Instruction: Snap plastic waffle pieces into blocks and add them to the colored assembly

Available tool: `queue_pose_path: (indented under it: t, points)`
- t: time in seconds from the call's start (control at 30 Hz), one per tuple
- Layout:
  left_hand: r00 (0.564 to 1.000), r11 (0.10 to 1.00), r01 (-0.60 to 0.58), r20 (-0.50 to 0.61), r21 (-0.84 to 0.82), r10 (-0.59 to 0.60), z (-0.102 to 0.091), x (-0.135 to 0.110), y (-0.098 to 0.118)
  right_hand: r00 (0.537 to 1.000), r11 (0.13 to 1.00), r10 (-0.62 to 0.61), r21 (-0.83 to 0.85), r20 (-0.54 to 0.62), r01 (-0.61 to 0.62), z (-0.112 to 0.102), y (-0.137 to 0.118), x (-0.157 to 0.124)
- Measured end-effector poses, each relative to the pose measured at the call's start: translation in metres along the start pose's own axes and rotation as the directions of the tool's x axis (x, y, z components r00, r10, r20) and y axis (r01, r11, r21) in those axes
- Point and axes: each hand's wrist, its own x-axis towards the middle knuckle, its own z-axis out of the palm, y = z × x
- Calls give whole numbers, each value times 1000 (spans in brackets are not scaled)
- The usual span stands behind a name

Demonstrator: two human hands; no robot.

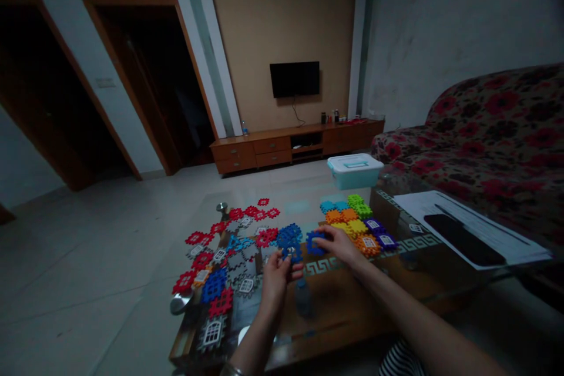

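Over the middle of the glass table, my left hand [277, 270] is closed on a blue interlocking tile [291, 252] with toothed edges and an opening in its middle. A little to the right, my right hand [337, 241] pinches a darker blue toothed tile [314, 243] between thumb and fingers. The two tiles are apart. Just behind my left hand lie more blue tiles [289, 231], partly covered by the one in my grip. Beyond my right wrist sits a group of joined yellow tiles [350, 228], orange tiles and purple tiles [386, 240].
Loose red tiles [220, 302], grey tiles and blue tiles spread over the table's left side. Green tiles [360, 205] lie at the back right. A lidded teal box [355, 171] stands behind them. At right, a black phone [462, 239] and a pen rest on papers [524, 247].
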Motion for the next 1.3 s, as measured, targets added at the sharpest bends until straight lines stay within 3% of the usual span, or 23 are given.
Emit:
queue_pose_path:
  t: [0.1,0.2,0.4,0.5,0.6,0.73,0.97,1.1,1.3]
  points:
    - [992,999,52,116,-4,-51,12,-3,-11,994,993,-72,-84,77,78,13,-4,-6]
    - [986,998,59,159,-36,-53,20,-6,-17,988,959,-153,-242,2,148,20,-6,-10]
    - [980,998,56,193,-31,-49,22,-11,-17,996,966,-85,-244,14,86,26,-1,-12]
    - [985,999,43,169,-3,-42,21,-12,-16,994,952,-108,-284,28,111,29,-2,-15]
    - [990,999,50,128,10,-51,17,-10,-14,971,909,-209,-343,118,237,26,-8,-18]
    - [995,998,59,88,-28,-56,12,-8,-13,890,803,-345,-397,298,444,17,-14,-26]
    - [980,997,79,181,18,-81,10,-8,-23,865,715,-340,-496,368,492,8,-9,-48]
    - [957,985,91,261,144,-127,17,-16,-25,859,716,-323,-491,397,496,-13,-4,-56]
    - [942,956,107,278,274,-186,26,-24,-26,913,709,-211,-588,349,389,-92,13,-48]
